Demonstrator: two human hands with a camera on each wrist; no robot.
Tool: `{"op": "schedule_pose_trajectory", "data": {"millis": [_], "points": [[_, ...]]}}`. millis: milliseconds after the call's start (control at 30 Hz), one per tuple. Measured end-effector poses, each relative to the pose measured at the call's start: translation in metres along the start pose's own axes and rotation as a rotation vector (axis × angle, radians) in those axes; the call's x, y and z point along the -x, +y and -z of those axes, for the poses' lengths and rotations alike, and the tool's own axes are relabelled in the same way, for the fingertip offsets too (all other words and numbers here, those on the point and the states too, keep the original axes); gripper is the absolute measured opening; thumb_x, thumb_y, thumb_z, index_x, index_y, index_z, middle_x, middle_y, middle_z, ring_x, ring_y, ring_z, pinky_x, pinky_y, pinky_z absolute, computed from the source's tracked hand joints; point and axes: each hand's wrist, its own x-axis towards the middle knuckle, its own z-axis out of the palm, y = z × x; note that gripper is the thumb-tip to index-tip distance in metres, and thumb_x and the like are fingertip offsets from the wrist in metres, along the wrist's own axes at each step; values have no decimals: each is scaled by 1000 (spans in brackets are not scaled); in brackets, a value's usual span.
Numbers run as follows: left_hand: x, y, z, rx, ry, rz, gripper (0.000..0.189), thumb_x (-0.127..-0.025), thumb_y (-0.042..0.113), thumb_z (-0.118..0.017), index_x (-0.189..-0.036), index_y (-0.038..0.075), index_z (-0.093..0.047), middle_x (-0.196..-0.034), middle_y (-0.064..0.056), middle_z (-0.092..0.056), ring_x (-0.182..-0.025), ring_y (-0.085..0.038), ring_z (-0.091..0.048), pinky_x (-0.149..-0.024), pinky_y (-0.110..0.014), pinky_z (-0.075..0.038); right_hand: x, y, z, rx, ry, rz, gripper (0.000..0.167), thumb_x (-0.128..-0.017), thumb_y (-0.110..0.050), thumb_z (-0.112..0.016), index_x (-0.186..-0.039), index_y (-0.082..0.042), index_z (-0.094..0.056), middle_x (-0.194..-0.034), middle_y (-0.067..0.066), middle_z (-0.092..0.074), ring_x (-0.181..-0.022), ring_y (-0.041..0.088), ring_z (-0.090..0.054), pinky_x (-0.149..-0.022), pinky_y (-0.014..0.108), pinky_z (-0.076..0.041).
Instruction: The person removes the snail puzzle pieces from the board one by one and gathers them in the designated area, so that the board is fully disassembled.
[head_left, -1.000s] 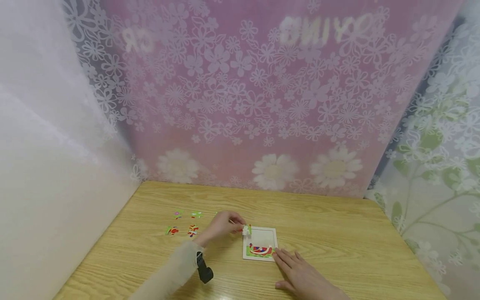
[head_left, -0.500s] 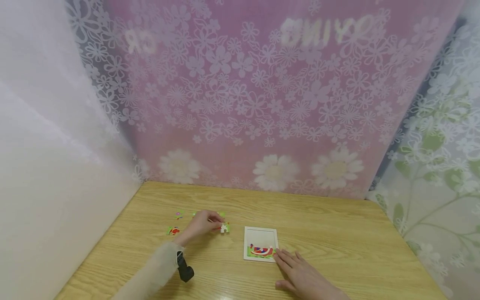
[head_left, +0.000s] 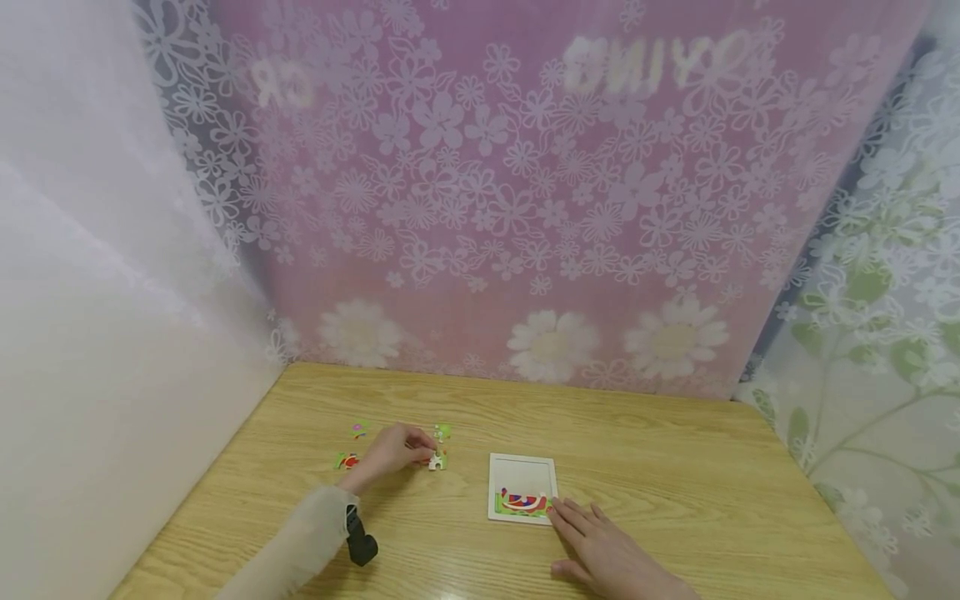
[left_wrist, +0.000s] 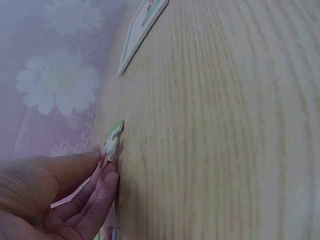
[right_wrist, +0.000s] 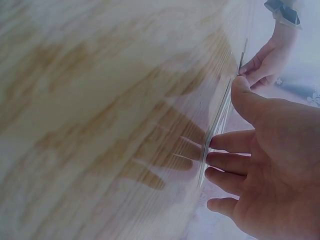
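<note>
My left hand (head_left: 392,454) pinches a jigsaw piece (head_left: 438,460) between thumb and fingers, low over the table to the left of the puzzle tray (head_left: 522,475). In the left wrist view the piece (left_wrist: 112,143) stands tilted, green and red on its face, its lower edge at or just above the wood. The white-rimmed square tray has joined pieces (head_left: 523,502) in red, white, blue and green along its near side; its far part is bare. My right hand (head_left: 607,546) lies with straight fingers, the tips touching the tray's near right edge.
Loose jigsaw pieces lie around my left hand: a green one (head_left: 442,431) just behind it, a purple-and-green one (head_left: 358,428) and a red one (head_left: 347,461) to its left. My forearm may hide others. A flowered curtain (head_left: 480,250) closes off the table's (head_left: 675,467) far edge.
My left hand has carried the piece leftward, from over the tray's far left corner back beside the loose pieces. The right hand and tray have stayed put.
</note>
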Motion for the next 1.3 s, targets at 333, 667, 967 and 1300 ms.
{"op": "schedule_pose_trajectory", "data": {"millis": [333,667,967,1300], "points": [[-1,1,-4,-56,12,-37,9,-86,8,-81,-94,7,-76,-82,2,-70,-71,-11,-61,-61,-28,-50,0,-2,2,-16,-21,-16,77,-101,-58,-47,-147,4,-48,-153,18,-48,-140,38,-45,-109,63,-37],[0,9,3,-132,89,-29,14,-99,18,-67,-102,8,-77,-90,1,-72,-75,-14,-65,-60,-27,-53,-2,3,0,2,33,1,71,-102,-55,-49,-144,2,-53,-150,18,-51,-137,39,-48,-109,63,-38],[-2,27,-5,-58,64,-88,22,-102,22,-63,-105,4,-76,-91,-10,-74,-79,-24,-70,-63,-30,-58,-9,6,4,-34,144,29,51,-101,-44,-59,-128,-1,-69,-137,17,-62,-130,43,-54,-102,68,-41],[-5,45,-35,3,-14,-149,24,-103,23,-62,-106,3,-75,-93,-10,-74,-81,-26,-71,-66,-29,-59,-21,-4,2,-31,195,86,53,-101,-40,-61,-138,-2,-61,-141,15,-60,-130,38,-56,-103,63,-44]]}}
